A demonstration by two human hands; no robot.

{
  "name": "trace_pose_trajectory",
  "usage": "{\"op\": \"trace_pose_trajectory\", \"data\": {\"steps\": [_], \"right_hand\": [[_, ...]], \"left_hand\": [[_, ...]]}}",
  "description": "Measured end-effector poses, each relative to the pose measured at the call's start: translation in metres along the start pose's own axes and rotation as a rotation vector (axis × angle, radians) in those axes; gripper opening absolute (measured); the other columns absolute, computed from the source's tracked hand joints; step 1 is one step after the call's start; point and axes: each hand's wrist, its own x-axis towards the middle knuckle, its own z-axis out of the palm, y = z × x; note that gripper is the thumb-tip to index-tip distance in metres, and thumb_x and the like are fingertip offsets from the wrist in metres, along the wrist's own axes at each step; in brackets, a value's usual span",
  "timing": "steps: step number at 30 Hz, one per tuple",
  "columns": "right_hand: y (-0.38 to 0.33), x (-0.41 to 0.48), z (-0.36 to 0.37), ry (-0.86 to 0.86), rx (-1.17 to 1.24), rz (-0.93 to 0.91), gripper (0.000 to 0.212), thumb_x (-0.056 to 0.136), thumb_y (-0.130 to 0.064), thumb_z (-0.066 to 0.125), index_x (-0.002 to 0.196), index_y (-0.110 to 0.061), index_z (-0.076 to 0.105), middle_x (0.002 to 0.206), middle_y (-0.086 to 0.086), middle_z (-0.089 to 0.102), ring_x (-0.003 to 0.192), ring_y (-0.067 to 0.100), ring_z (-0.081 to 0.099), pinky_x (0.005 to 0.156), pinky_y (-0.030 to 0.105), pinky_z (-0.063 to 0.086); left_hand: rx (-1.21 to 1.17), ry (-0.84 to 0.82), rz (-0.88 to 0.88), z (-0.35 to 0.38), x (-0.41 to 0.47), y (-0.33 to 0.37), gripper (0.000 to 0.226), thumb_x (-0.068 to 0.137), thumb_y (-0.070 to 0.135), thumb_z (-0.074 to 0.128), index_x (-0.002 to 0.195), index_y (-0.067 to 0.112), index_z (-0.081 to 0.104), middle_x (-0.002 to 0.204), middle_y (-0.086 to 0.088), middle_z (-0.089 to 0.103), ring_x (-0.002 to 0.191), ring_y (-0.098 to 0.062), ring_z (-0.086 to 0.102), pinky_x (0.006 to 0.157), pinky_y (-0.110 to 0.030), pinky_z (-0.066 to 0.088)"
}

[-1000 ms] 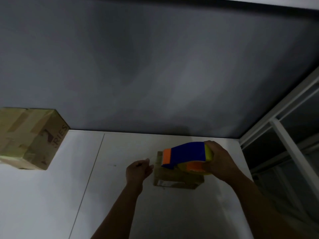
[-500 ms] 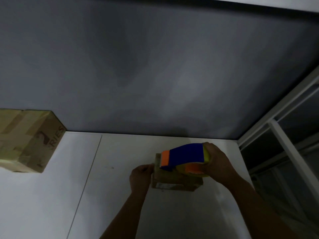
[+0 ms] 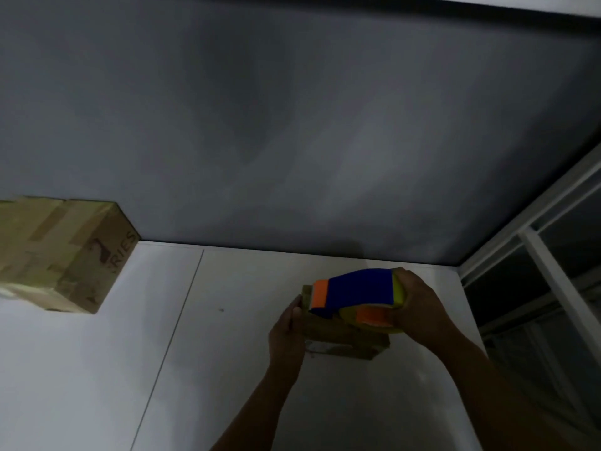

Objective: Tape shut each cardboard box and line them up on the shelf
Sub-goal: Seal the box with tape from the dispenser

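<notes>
Cardboard box (image 3: 344, 341) at five o'clock on shelf (image 3: 227, 369): lies nine-to-three, braced at nine by flat-fingered left hand (image 3: 287, 333), under tape dispenser (image 3: 357, 292) gripped in right hand (image 3: 421, 312) at three.

We count two cardboard boxes: one large box (image 3: 61, 255) and one small box (image 3: 344, 341). We count one tape dispenser (image 3: 357, 291), coloured blue, orange and yellow. We count two bare hands: one left hand (image 3: 287, 333) and one right hand (image 3: 422, 314). We count one white shelf (image 3: 97, 369).
</notes>
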Motion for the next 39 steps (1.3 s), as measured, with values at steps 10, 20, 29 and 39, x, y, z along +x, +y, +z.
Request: {"op": "trace_pose_trajectory", "data": {"steps": [10, 20, 29, 39], "right_hand": [[-0.001, -0.002, -0.002, -0.036, -0.021, -0.002, 0.076, 0.051, -0.048, 0.089, 0.117, -0.027, 0.056, 0.105, -0.009, 0.063, 0.095, 0.005, 0.062, 0.08, 0.025, 0.055], [-0.022, -0.014, -0.026, -0.133, -0.132, -0.021, 0.061, 0.066, -0.041, 0.083, 0.117, -0.029, 0.052, 0.108, -0.013, 0.061, 0.095, 0.001, 0.058, 0.078, 0.009, 0.047], [-0.018, -0.023, -0.039, -0.153, -0.243, -0.002, 0.06, 0.069, -0.042, 0.08, 0.119, -0.027, 0.052, 0.107, -0.013, 0.059, 0.098, 0.007, 0.057, 0.081, 0.021, 0.047], [0.006, -0.045, -0.073, -0.122, -0.198, 0.102, 0.048, 0.068, -0.028, 0.083, 0.105, -0.034, 0.053, 0.096, -0.014, 0.064, 0.086, 0.0, 0.061, 0.072, 0.017, 0.052]], "left_hand": [[0.295, -0.456, -0.017, -0.022, 0.028, 0.001, 0.116, 0.074, 0.03, 0.08, 0.149, 0.024, -0.008, 0.142, 0.016, 0.02, 0.128, 0.0, 0.027, 0.088, 0.002, 0.033], [0.701, -0.585, 0.284, -0.02, 0.057, 0.013, 0.108, 0.062, 0.043, 0.085, 0.139, 0.04, 0.01, 0.137, 0.021, 0.02, 0.125, 0.004, 0.026, 0.107, -0.016, 0.023], [0.896, -0.587, 0.354, -0.022, 0.061, 0.015, 0.117, 0.057, 0.071, 0.073, 0.148, 0.021, 0.019, 0.148, 0.007, 0.029, 0.131, -0.011, 0.034, 0.11, -0.037, 0.034], [1.074, -0.638, 0.428, -0.025, 0.067, 0.016, 0.13, 0.052, 0.09, 0.047, 0.15, 0.014, 0.009, 0.156, -0.006, 0.015, 0.138, -0.022, 0.024, 0.116, -0.044, 0.019]]}}
